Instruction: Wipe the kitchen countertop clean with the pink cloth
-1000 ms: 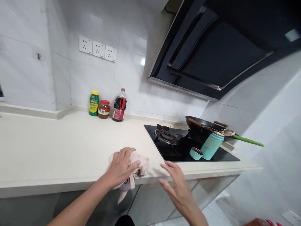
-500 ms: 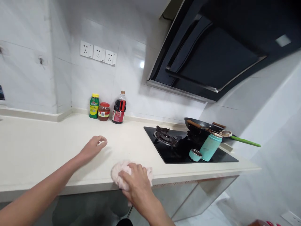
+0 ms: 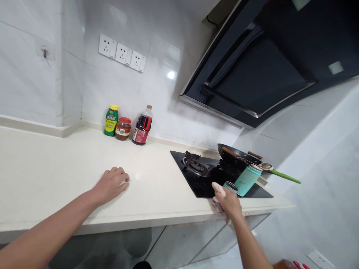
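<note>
My right hand [image 3: 230,203] grips a pale pink cloth [image 3: 218,188] at the front edge of the black gas stove [image 3: 206,188]. Part of the cloth hangs at the counter's front edge. Just beyond that hand are a small turquoise cup [image 3: 230,185] and a tilted turquoise flask [image 3: 248,181], both on the stove. My left hand [image 3: 112,185] is over the white countertop [image 3: 157,179], fingers loosely bent and apart from the thumb, holding nothing. Whether it touches the surface I cannot tell.
By the wall stand a green bottle [image 3: 111,121], a red-lidded jar [image 3: 122,129] and a dark sauce bottle [image 3: 142,127]. A wok [image 3: 238,153] and a green-handled utensil [image 3: 286,176] are at the stove's back right. The range hood [image 3: 252,71] overhangs the stove.
My right hand has carried the cloth rightward along the counter's front edge to the stove. The left hand has turned more palm-down, near the same spot. The view has tilted.
</note>
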Available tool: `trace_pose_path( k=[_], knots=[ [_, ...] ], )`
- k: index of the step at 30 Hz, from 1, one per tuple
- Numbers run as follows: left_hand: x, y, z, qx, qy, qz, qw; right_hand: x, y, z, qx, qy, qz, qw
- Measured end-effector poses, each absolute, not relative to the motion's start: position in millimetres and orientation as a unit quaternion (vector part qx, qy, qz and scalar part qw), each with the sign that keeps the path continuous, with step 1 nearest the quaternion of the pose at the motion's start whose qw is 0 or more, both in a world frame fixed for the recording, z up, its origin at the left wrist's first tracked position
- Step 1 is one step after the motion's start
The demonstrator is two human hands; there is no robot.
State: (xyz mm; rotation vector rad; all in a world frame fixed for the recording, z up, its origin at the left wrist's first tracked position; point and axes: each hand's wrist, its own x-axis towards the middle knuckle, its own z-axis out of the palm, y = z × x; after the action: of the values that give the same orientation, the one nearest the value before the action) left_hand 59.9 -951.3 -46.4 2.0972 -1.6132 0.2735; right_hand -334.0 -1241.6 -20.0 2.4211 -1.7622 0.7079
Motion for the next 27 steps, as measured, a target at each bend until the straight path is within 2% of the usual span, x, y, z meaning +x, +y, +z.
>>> trace_pose_path(
  k=[4, 10, 13, 17, 19, 21, 23, 27],
  knots=[
    [58.6, -951.7, -47.0, 0.769, -0.589, 0.107, 0.225, -294.7, -1224.7, -38.7, 0.784, -0.581, 0.206, 0.071],
    [58.6, -955.0, -49.6, 0.768, -0.585, 0.115, 0.233, -254.1, -1151.8, -53.6, 0.891, -0.407, 0.188, 0.068],
    [61.1, -953.4, -51.2, 0.771, -0.585, 0.111, 0.228, -240.8, -1116.7, -47.1, 0.934, -0.274, 0.228, -0.020],
    [63.6, -949.2, -50.9, 0.767, -0.590, 0.096, 0.232, -261.3, -1087.7, -30.8, 0.937, -0.147, 0.253, -0.193],
    [63.5, -948.5, -50.6, 0.765, -0.592, 0.095, 0.235, -293.0, -1086.3, -27.7, 0.918, -0.147, 0.225, -0.291],
    [62.2, -949.1, -50.6, 0.765, -0.592, 0.100, 0.233, -333.8, -1096.6, -29.8, 0.894, -0.209, 0.212, -0.334],
    [60.0, -950.4, -50.7, 0.767, -0.591, 0.108, 0.226, -375.3, -1119.6, -34.0, 0.870, -0.314, 0.243, -0.293],
    [56.1, -951.9, -50.7, 0.772, -0.584, 0.117, 0.222, -428.1, -1189.8, -34.8, 0.790, -0.517, 0.311, -0.109]
  ],
)
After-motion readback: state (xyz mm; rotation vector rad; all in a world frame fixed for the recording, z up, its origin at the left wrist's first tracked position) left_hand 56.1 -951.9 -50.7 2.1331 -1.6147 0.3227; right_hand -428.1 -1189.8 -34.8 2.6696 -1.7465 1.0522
